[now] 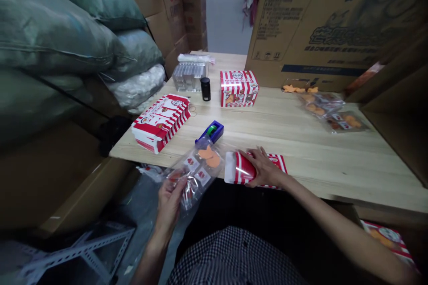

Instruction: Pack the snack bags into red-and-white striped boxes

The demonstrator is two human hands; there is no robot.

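Observation:
My left hand [171, 198] pinches one end of a clear plastic package [195, 169] holding orange shapes and small printed cards. It hangs over the table's front edge. Beside it, my right hand [262, 168] grips a red-and-white striped box [241, 169] lying at that edge, its white end turned toward the package. Just behind the package sits a blue tape dispenser [214, 131] with a green roll. On the left lies a stack of flattened striped boxes [162, 120]. Farther back stands an assembled striped box [239, 89].
A black jar [205, 90] stands near clear plastic trays [189, 75]. More filled clear packages [346, 121] lie at the table's right. A big cardboard carton [301, 22] rises behind, and stuffed sacks [53, 26] are piled at left. Another striped box [389, 238] is low at right.

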